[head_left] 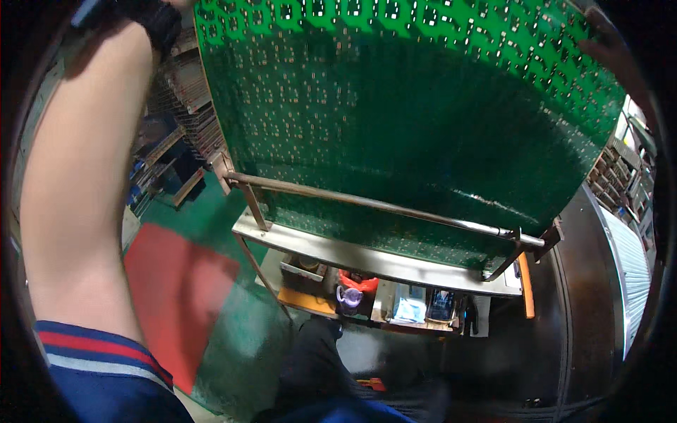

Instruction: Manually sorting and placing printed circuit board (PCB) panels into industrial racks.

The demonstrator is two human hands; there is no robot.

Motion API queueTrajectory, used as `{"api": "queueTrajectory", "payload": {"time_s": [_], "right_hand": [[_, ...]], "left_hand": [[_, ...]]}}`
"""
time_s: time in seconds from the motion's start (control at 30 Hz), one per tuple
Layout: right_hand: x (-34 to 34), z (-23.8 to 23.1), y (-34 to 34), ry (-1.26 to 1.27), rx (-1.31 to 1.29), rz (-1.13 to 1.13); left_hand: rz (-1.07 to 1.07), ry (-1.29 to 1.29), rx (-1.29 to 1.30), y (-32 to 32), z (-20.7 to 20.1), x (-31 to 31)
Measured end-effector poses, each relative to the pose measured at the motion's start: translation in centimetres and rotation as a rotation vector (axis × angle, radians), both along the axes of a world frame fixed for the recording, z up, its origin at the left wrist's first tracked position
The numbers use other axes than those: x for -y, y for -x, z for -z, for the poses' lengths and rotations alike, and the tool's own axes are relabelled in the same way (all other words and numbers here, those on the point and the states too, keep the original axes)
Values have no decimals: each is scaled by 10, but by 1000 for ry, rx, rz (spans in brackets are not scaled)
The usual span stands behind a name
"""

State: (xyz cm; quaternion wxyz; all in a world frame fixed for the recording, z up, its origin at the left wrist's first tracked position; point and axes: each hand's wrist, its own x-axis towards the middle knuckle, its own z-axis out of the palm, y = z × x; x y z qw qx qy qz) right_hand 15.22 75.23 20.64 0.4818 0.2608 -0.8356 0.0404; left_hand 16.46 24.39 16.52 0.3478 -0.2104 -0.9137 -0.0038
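Note:
A large green circuit board panel (423, 106) stands steeply in front of me, dotted with rows of small bright pads. Its upper part is brightly lit and the rest lies in shadow. At the upper left, my left hand (163, 25), in a black glove, is at the panel's left edge; its fingers are mostly cut off by the frame. My right hand (608, 53), dark in shadow, grips the panel's upper right edge. The panel's lower part is behind a metal bar (381, 204) on a stand with a pale ledge (367, 255).
Under the ledge, a shelf holds a purple cup (349, 297), a red bag (360, 280) and a blue-white packet (409, 304). Wire racks (187, 92) stand at the left, by a red floor patch (180, 289). A ribbed white panel (626, 268) is at the right.

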Motion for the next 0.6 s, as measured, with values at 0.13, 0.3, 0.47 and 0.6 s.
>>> {"api": "queueTrajectory", "payload": {"time_s": [0.13, 0.3, 0.47, 0.6], "right_hand": [[-2, 33, -5, 24, 36, 133], [24, 40, -32, 84, 274, 305], [36, 58, -30, -19, 321, 168], [51, 84, -44, -65, 223, 266]], "left_hand": [[43, 82, -125, 1, 7, 8], [170, 131, -332, 5, 17, 11], [12, 126, -133, 15, 32, 12], [-9, 128, -109, 8, 56, 15]]}}
